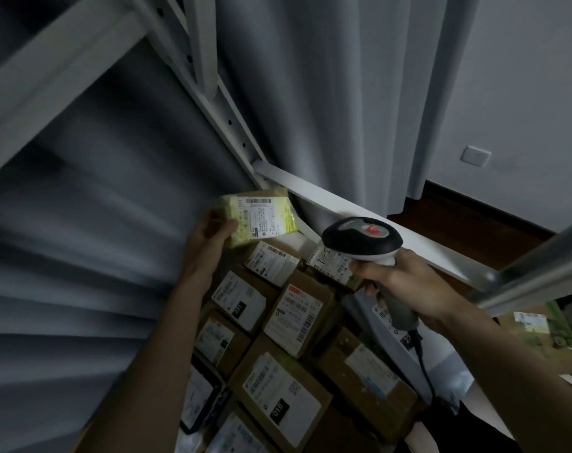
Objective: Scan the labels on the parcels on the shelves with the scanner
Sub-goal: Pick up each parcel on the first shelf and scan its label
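The shelf (359, 204) carries rows of brown parcels (297, 315), labels up — easy to read. The left hand (212, 237) grips a yellow parcel (261, 217) lifted clear at the far end, label tilted toward the scanner (363, 238), which the right hand (399, 282) holds by its handle, just right of it.

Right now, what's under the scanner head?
Under the scanner, gripped by the right hand, lies a brown parcel with a white label and handwritten marks. The scanner head covers most of the label; its barcode is only partly visible.
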